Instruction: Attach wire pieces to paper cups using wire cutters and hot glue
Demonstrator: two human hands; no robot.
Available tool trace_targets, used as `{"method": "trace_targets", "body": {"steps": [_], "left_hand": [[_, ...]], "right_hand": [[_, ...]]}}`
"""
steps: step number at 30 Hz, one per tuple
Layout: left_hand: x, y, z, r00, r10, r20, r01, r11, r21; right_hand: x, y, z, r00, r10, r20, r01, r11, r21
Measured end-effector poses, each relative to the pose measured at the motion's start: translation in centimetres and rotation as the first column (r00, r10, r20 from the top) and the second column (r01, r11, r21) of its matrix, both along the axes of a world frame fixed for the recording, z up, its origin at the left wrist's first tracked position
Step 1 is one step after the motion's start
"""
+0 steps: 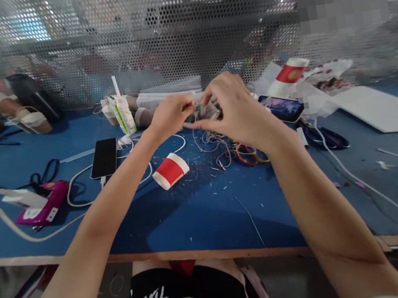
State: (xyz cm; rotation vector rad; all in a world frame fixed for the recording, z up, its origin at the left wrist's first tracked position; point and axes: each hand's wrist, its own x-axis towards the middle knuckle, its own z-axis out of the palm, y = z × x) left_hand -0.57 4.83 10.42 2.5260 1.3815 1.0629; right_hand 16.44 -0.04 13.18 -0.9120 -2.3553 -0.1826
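Over the back of the blue table, my left hand [173, 113] is closed in a pinch, its fingertips on something small that I cannot make out. Close on its right is my right hand [232, 105], its fingers curled and its thumb reaching toward the left fingertips. Something small, greenish and blurred shows between the two hands. Beneath them lies a tangle of thin pale string [225, 157]. Scissors [246, 155] with red and yellow handles rest beside the string, partly behind my right forearm. A flattened red and white paper cup [171, 171] lies nearer to me.
A black phone [104, 157] with a white cable lies left, near a drink carton [123, 113] with a straw. Further left is a purple power strip [46, 205]. On the right are a lit phone [281, 107], a red paper cup [291, 72] and a white board [390, 107]. Perforated metal [150, 40] stands behind.
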Motion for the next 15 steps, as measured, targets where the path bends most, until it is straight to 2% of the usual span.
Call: {"method": "trace_targets", "body": {"steps": [2,3,6,8,10,12,15], "left_hand": [[-0.5,0.0,0.3,0.999,-0.033,0.011,0.034,0.998,-0.047],[-0.6,-0.1,0.4,0.998,-0.053,0.021,0.054,0.995,-0.079],[-0.6,-0.7,0.8,0.991,-0.116,0.067,0.126,0.977,-0.173],[-0.3,-1.3,1.1,0.979,-0.180,0.097,0.197,0.958,-0.208],[0.1,-1.9,1.3,0.960,-0.246,0.130,0.270,0.937,-0.221],[0.4,-2.4,1.6,0.940,-0.297,0.169,0.331,0.914,-0.233],[0.7,-2.9,1.8,0.917,-0.350,0.191,0.391,0.883,-0.259]], "right_hand": [[-1.5,-2.7,0.3,0.965,0.183,0.187,-0.154,0.975,-0.159],[-2.3,-3.7,-0.1,0.929,0.256,0.269,-0.192,0.951,-0.240],[-4.4,-4.6,-3.3,0.831,0.365,0.419,-0.256,0.921,-0.294],[-5.2,-3.9,-5.8,0.802,0.359,0.478,-0.263,0.930,-0.257],[-5.5,-2.9,-7.7,0.833,0.274,0.481,-0.207,0.960,-0.188],[-5.5,-2.0,-8.7,0.866,0.172,0.470,-0.117,0.983,-0.143],[-5.5,-1.2,-9.5,0.898,0.121,0.424,-0.044,0.981,-0.188]]}}
